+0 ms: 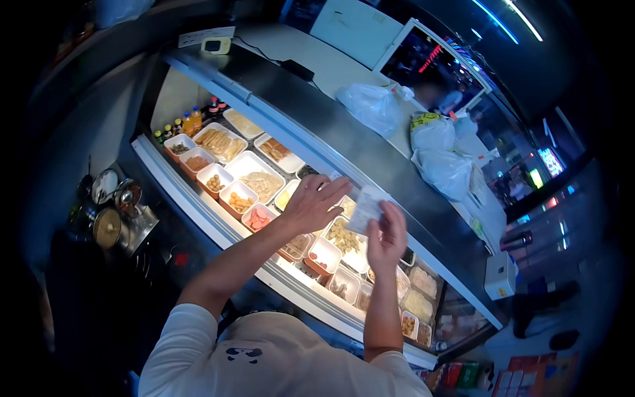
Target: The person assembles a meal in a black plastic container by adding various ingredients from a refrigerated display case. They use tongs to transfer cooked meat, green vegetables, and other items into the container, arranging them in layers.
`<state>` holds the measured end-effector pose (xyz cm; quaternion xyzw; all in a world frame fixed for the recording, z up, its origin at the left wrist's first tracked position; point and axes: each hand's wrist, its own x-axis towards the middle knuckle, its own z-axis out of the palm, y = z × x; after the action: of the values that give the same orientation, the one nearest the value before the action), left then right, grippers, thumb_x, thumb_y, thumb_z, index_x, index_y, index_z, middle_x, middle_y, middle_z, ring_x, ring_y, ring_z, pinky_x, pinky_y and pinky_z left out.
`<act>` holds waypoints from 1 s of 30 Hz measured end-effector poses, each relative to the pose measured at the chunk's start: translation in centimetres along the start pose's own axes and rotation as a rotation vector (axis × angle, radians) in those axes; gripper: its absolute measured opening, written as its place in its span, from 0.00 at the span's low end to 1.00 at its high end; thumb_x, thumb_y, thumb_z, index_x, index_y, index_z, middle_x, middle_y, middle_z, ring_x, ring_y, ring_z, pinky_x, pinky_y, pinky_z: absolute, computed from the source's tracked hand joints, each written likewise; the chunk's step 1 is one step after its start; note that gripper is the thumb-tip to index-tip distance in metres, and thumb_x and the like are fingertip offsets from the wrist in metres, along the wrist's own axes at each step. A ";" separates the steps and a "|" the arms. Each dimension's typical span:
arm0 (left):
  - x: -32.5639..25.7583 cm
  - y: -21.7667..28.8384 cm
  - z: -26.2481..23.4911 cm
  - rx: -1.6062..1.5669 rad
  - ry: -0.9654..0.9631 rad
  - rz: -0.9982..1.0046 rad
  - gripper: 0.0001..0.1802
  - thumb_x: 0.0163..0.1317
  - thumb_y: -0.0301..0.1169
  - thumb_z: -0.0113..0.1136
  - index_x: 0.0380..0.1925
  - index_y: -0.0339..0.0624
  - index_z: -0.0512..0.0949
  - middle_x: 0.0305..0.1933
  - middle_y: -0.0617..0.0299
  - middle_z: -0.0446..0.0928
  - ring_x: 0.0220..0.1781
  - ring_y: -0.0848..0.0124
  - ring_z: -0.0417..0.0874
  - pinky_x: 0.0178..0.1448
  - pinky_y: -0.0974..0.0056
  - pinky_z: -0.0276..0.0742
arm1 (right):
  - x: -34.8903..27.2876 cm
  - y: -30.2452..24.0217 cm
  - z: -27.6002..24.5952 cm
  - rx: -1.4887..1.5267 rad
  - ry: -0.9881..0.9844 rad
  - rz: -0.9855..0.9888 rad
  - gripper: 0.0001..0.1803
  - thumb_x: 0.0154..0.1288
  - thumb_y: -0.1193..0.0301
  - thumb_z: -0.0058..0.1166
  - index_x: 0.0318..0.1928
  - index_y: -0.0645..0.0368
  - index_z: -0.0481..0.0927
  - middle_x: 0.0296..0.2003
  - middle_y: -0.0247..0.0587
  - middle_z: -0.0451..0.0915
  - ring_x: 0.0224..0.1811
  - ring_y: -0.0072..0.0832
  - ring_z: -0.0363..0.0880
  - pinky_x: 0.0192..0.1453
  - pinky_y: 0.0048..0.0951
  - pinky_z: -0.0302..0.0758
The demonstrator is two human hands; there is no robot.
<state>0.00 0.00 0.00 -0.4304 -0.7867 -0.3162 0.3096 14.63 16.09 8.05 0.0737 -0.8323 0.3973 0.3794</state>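
Observation:
My right hand [388,241] is closed on a small white paper slip [364,209], pinched at its edge above the lit food case. The slip seems to bear faint printing. Just left of it, my left hand [314,205] reaches out with its fingers spread and nothing in them. Beneath both hands, white tubs of food fill the case, among them leafy greens [345,236], pink slices [258,217] and small yellow-brown balls [241,200]. My hands and forearms hide some of the tubs.
A dark counter [291,106] runs along the case's far side. Tied white plastic bags [370,106] stand beyond it by a window. Small bottles [193,119] line the case's left end. Pots and ladles [109,225] are at far left. A white box-shaped device [501,274] sits right.

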 end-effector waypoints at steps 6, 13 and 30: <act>-0.6 -4.6 -1.2 0.042 0.048 -0.057 0.35 0.66 0.41 0.66 0.73 0.56 0.70 0.77 0.64 0.66 0.69 0.54 0.66 0.76 0.46 0.58 | 0.3 -1.3 6.0 -0.119 0.050 0.081 0.19 0.67 0.81 0.60 0.58 0.63 0.84 0.60 0.54 0.79 0.52 0.33 0.84 0.50 0.29 0.82; 0.1 -9.0 -5.1 0.084 0.021 -0.079 0.33 0.68 0.43 0.64 0.73 0.56 0.71 0.79 0.65 0.64 0.68 0.56 0.64 0.78 0.44 0.51 | 2.1 0.2 12.9 -0.215 0.131 0.063 0.22 0.68 0.82 0.58 0.63 0.62 0.81 0.58 0.50 0.78 0.45 0.27 0.81 0.47 0.25 0.82; -10.4 -4.5 -9.4 -0.202 0.118 -0.250 0.24 0.61 0.32 0.67 0.58 0.40 0.78 0.68 0.47 0.71 0.65 0.46 0.68 0.69 0.43 0.64 | 3.0 0.8 13.7 -0.814 0.086 0.107 0.31 0.66 0.67 0.64 0.69 0.51 0.76 0.56 0.51 0.71 0.37 0.37 0.82 0.33 0.39 0.82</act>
<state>2.60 -14.13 -3.23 -0.3387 -0.7789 -0.4543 0.2686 4.37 7.35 4.22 -0.1425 -0.9075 0.0574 0.3909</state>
